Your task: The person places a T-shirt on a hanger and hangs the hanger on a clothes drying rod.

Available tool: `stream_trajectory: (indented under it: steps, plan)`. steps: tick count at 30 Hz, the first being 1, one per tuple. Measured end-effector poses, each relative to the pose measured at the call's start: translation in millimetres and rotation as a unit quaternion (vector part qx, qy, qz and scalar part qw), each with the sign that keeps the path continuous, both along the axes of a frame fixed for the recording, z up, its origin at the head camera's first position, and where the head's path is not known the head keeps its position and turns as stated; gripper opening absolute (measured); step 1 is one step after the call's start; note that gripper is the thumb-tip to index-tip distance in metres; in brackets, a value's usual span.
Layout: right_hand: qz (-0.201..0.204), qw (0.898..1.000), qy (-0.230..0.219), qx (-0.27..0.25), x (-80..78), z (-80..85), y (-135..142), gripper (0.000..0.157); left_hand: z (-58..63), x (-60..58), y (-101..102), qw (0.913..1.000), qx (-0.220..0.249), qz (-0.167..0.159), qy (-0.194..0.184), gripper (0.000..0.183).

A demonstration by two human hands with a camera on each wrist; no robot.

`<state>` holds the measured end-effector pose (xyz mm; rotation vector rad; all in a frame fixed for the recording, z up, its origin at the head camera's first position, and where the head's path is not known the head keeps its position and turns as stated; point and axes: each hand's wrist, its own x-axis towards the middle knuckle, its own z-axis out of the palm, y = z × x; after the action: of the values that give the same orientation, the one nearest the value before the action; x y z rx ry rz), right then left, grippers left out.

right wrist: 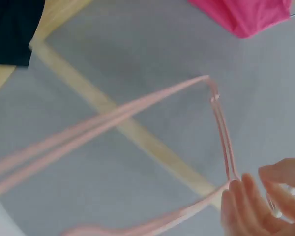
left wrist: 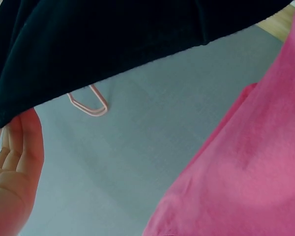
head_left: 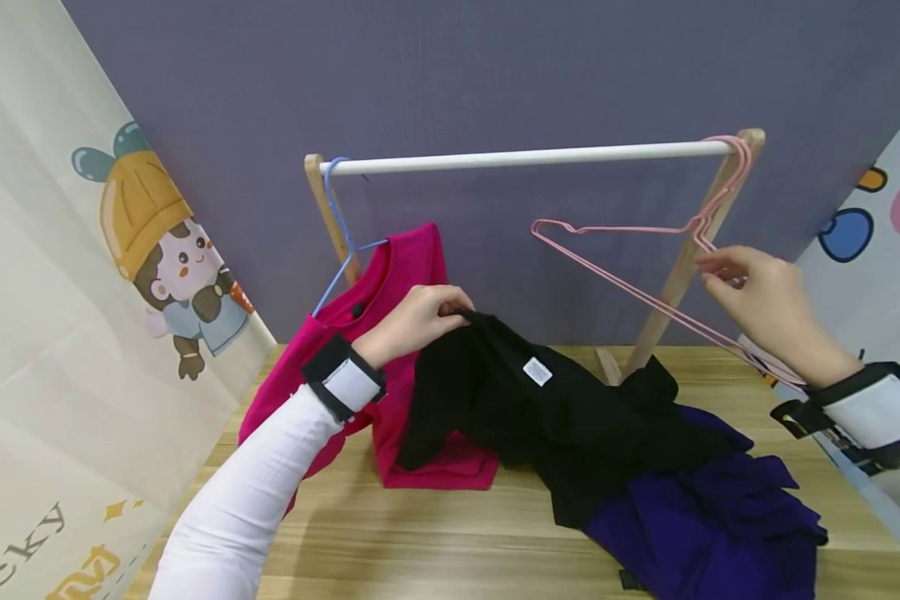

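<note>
Left hand (head_left: pixel 418 320) pinching; right hand (head_left: pixel 767 302) curled, well apart.

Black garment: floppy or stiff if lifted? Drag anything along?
Probably floppy: the black garment sags in folds from the left hand. Likely light, since a pinch holds one end up. It may drag the purple garment, which lies partly under it.

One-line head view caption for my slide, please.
Left hand pinches a black garment while the right hand holds a pink hanger hooked on the white bar.
</note>
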<state>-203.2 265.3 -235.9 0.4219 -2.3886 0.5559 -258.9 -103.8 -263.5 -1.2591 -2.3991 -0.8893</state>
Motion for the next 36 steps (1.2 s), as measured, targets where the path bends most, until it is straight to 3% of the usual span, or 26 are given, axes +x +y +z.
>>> stream_trajectory:
  steps: [3,17,23,28,36]
  plan:
    - [-0.033,0.999,0.033,0.009,-0.7,2.9,4.1,0.018,0.9,0.6,-0.7,1.0000,-0.004,0.001,-0.006,0.008]
    - [-0.093,0.995,-0.002,0.021,-8.3,-10.4,23.4,0.017,3.4,4.9,-4.1,0.9918,-0.052,-0.045,-0.107,0.015]
    - [-0.079,0.994,-0.065,-0.042,-9.7,-11.9,22.4,0.025,0.6,6.0,-4.6,0.9888,-0.059,-0.056,-0.125,0.017]
    - [-0.072,0.981,-0.133,-0.120,-10.1,-10.9,23.8,0.039,-0.8,6.1,-5.3,0.9867,-0.061,-0.062,-0.137,0.018]
    - [-0.067,0.972,-0.139,-0.179,-9.8,-5.1,17.9,0.044,-2.9,6.7,-5.0,0.9836,-0.053,-0.069,-0.158,0.018]
